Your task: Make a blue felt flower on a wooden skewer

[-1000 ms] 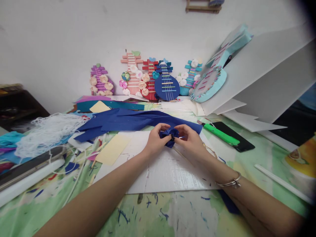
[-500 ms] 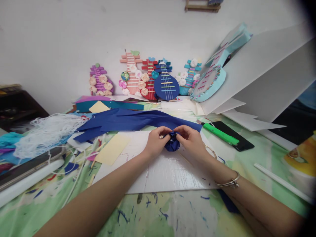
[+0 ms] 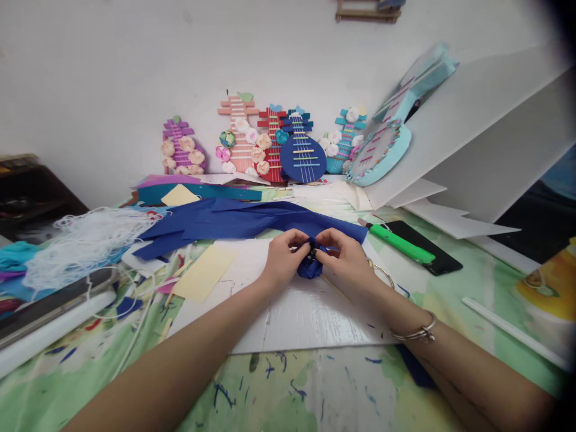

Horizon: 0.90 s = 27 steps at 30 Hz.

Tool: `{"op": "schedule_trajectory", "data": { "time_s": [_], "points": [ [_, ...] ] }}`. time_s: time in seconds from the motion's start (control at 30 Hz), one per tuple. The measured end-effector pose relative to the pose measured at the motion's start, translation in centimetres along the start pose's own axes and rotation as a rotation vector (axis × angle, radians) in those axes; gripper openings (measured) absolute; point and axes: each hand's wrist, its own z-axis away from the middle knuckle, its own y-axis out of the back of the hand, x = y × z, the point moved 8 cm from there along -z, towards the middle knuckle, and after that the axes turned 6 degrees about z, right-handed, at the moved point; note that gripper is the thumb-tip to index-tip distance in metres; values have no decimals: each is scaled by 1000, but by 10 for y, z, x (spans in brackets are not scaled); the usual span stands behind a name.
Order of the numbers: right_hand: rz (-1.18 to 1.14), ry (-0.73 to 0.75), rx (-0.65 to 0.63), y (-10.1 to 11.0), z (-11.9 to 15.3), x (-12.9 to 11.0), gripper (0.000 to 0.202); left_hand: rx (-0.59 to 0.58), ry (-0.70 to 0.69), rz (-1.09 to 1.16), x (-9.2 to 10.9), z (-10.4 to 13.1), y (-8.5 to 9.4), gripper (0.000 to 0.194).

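A crumpled dark blue paper flower (image 3: 309,267) is pinched between my two hands, just above a white board (image 3: 288,318). My left hand (image 3: 283,257) grips its left side with thumb and fingers closed. On the other side, my right hand (image 3: 344,258) pinches the upper right edge; the fingertips partly hide the folds. Behind the hands lies a long sheet of blue paper (image 3: 225,219). A pale yellow paper piece (image 3: 206,273) rests on the board's left part.
A green glue gun (image 3: 402,245) lies at right on a black flat thing (image 3: 432,249). White string (image 3: 85,240) is heaped at left beside a phone (image 3: 54,303). Several decorated paper lutes, one blue (image 3: 303,157), lean on the wall. White sheets (image 3: 477,144) rise at right.
My fingers have shifted slightly on the blue paper flower, which has turned and moved a little to the left. The rest of the table looks the same.
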Motion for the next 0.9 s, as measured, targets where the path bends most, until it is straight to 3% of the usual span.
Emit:
{"op": "schedule_trajectory", "data": {
  "time_s": [0.3, 0.6, 0.9],
  "points": [
    [6, -24, -3, 3, -5, 14, 10, -154, 40, 89, -7, -2, -14, 11],
    [-47, -39, -14, 2, -5, 11, 11, -204, 154, 268, -20, -5, -16, 25],
    [-79, -32, -41, 1, -5, 8, 14, -224, 164, 305, -18, -4, -18, 22]
  ]
}}
